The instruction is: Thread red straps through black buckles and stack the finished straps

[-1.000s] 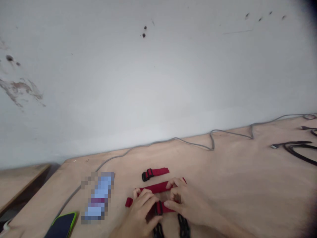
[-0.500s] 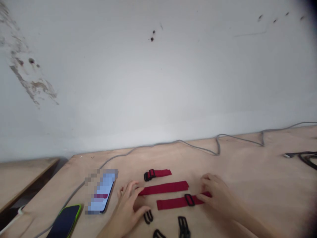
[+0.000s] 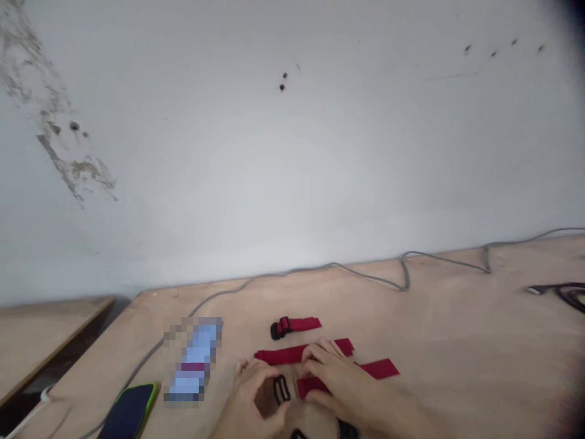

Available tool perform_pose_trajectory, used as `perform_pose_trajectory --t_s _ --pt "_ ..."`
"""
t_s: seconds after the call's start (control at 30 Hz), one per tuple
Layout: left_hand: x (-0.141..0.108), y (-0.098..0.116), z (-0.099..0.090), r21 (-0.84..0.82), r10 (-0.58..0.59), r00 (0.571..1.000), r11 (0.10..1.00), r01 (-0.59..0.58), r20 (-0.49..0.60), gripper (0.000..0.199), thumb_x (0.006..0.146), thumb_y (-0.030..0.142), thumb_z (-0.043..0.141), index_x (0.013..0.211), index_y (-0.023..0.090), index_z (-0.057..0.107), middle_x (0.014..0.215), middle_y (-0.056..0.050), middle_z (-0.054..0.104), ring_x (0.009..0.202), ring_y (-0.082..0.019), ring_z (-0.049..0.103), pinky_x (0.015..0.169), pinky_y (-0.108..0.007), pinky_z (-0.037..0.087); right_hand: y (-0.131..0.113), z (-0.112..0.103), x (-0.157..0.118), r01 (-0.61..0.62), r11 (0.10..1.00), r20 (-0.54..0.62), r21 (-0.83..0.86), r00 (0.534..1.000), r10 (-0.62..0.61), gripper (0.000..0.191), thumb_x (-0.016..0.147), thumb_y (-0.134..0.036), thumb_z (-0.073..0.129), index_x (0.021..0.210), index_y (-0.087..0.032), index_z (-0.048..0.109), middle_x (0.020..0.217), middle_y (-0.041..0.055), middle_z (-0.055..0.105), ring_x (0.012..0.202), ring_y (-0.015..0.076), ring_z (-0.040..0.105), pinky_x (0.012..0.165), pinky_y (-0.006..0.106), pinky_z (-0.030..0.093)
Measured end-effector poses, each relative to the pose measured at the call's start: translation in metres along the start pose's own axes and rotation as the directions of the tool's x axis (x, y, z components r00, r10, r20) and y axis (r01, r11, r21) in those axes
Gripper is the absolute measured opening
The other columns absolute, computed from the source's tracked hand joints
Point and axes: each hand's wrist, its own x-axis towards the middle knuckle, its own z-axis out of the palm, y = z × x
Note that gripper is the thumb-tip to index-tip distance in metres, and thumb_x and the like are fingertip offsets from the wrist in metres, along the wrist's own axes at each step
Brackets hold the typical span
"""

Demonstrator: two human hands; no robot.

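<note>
My left hand (image 3: 258, 393) rests at the table, thumb and fingers apart, curved beside a black slide buckle (image 3: 281, 390). My right hand (image 3: 336, 378) spans the front red strap (image 3: 381, 369) near its left end. Its thumb touches that strap, while the bent fingers reach toward the middle red strap (image 3: 283, 354), with a gap between. The hand hides the black slider on the front strap. Farther back lies a short red strap (image 3: 305, 324) with a black buckle (image 3: 280, 328) on its left end. Two more black buckle parts (image 3: 348, 429) are partly visible at the bottom edge.
On the left lie a phone with a lit, blurred screen (image 3: 194, 360) and a dark phone in a green case (image 3: 130, 411). A grey cable (image 3: 336, 264) runs along the wall. A black cable (image 3: 555, 286) lies at the far right. Another wooden surface (image 3: 41, 329) stands left, across a gap.
My right hand has moved left from the front strap's right end toward its left end. My left hand has left the middle strap's end and come down around the slide buckle. The view has shifted slightly.
</note>
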Motion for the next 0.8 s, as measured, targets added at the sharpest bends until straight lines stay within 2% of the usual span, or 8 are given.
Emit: perform_pose_trajectory --t_s 0.1,0.17,0.27,0.43,0.63,0.8 --pt "-0.002 -0.003 0.003 -0.073 0.029 0.999 0.997 -0.032 -0.044 0.028 0.078 0.02 0.07 0.105 0.022 0.07 0.1 -0.007 0.077 0.092 -0.027 0.071 0.096 -0.045 0.05 -0.003 -0.008 -0.005 0.01 0.995 -0.026 0.102 1.0 -0.007 0.017 0.088 -0.017 0.064 0.104 -0.023 0.062 0.11 0.0033 0.061 0.107 0.0223 0.054 0.1 0.037 0.041" --pt "-0.004 -0.003 0.003 -0.127 0.04 0.999 0.991 -0.043 -0.033 0.032 0.08 0.022 0.071 0.112 0.024 0.07 0.108 -0.008 0.077 0.099 -0.027 0.071 0.099 -0.044 0.05 -0.007 -0.01 -0.007 -0.006 0.987 -0.041 0.16 0.999 0.013 0.012 0.091 -0.022 0.063 0.103 -0.024 0.061 0.108 0.0028 0.061 0.106 0.0217 0.055 0.096 0.035 0.044" --pt "-0.006 -0.004 0.003 -0.177 0.053 0.999 0.983 -0.054 -0.008 0.037 0.083 0.022 0.069 0.12 0.027 0.068 0.118 -0.008 0.075 0.107 -0.028 0.069 0.102 -0.043 0.05 -0.011 -0.006 -0.008 0.018 0.982 -0.041 0.187 0.999 -0.01 0.013 0.091 -0.025 0.063 0.104 -0.026 0.062 0.108 0.0023 0.061 0.105 0.0222 0.055 0.098 0.036 0.044" --pt "-0.008 -0.007 0.004 -0.155 0.036 0.999 0.987 -0.04 -0.026 0.033 0.086 0.028 0.069 0.119 0.027 0.069 0.116 -0.009 0.075 0.108 -0.029 0.069 0.104 -0.044 0.049 -0.012 -0.001 -0.009 0.078 0.98 -0.07 0.184 0.995 -0.067 0.02 0.09 -0.024 0.061 0.109 -0.029 0.063 0.109 0.0011 0.065 0.103 0.0226 0.057 0.101 0.039 0.043" --pt "-0.006 -0.006 0.001 -0.154 0.082 0.995 0.985 -0.073 0.058 0.033 0.085 0.029 0.071 0.118 0.024 0.07 0.111 -0.01 0.075 0.103 -0.029 0.069 0.103 -0.047 0.048 -0.018 0.005 -0.01 0.082 0.982 -0.104 0.17 0.992 -0.065 0.026 0.089 -0.019 0.062 0.112 -0.031 0.064 0.11 0.0011 0.067 0.11 0.0243 0.055 0.108 0.043 0.037" --pt "-0.005 -0.008 0.006 -0.166 0.095 0.995 0.981 -0.098 -0.028 0.033 0.088 0.034 0.068 0.12 0.025 0.07 0.108 -0.01 0.074 0.101 -0.03 0.068 0.095 -0.047 0.053 -0.011 0.022 -0.006 0.006 0.987 -0.118 0.158 0.993 0.013 0.032 0.088 -0.016 0.061 0.118 -0.027 0.063 0.116 0.0044 0.066 0.111 0.0246 0.056 0.107 0.043 0.04"
